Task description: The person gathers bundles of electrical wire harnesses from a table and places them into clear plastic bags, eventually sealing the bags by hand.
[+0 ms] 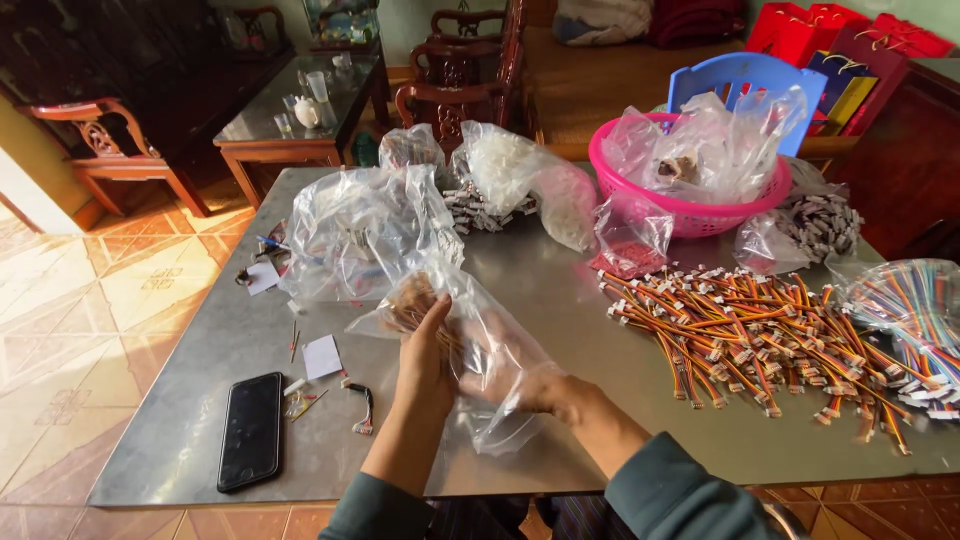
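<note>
Left hand [428, 352] grips the outside of a clear bag [500, 350], fingers closed around a bundle of wires [412, 303] inside it. Right hand [520, 378] is inside the bag, fingers spread against the film. The bag lies on the steel table [200, 400], near its front edge. A pink basket [690, 215] holds crumpled plastic bags. Loose cables [760, 335] lie in a pile to the right. A phone [250, 430] lies at left.

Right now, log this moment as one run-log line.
left hand: grips clear plastic bag from outside | right hand: inside bag | bag: holds small wire bundle | loose wire harnesses: piled right on metal table
</note>
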